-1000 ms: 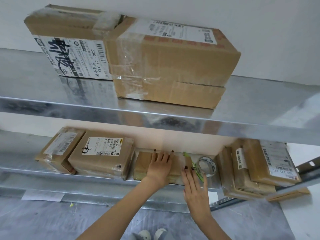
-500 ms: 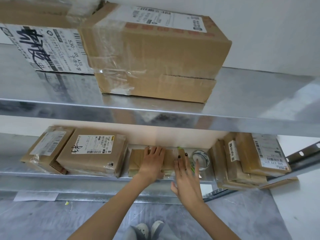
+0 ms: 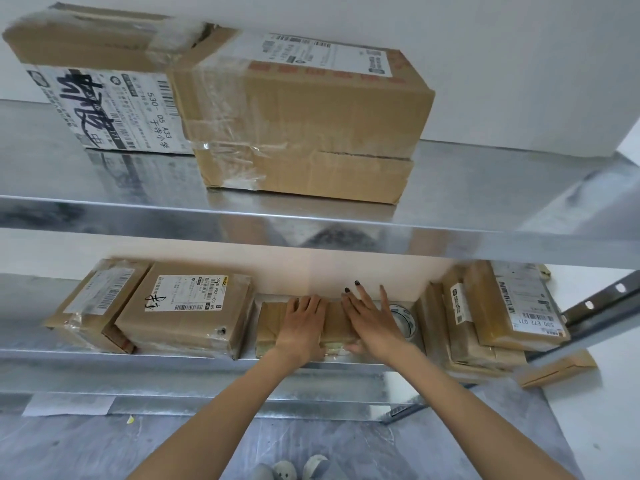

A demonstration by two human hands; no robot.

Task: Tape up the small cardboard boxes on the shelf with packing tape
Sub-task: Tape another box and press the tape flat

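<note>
On the lower shelf (image 3: 173, 362), between a labelled brown parcel (image 3: 187, 310) on the left and a roll of clear packing tape (image 3: 403, 322) on the right: the small cardboard box (image 3: 270, 323), lying flat near the front edge. On top of it, the left grip (image 3: 303, 323), palm down, fingers straight and close together, pressed on the middle of the lid. Just beside, the right grip (image 3: 374, 323), also palm down, fingers straight and fanned over the box's right end, thumb low at the front face, nails painted dark; nothing pinched in either. Tape roll partly hidden behind the right grip. Farther left, a second parcel (image 3: 93, 303) in clear film, touching the labelled one. Right of the roll, a leaning stack of flat parcels (image 3: 485, 317) with barcode labels. Above, on the upper shelf (image 3: 311, 233), a large cardboard box (image 3: 304, 126) banded with clear tape, and behind its left side a carton (image 3: 104, 109) with a white label and heavy black marker strokes. Below, grey floor (image 3: 104, 445) and the toes of two light shoes (image 3: 301, 469).
</note>
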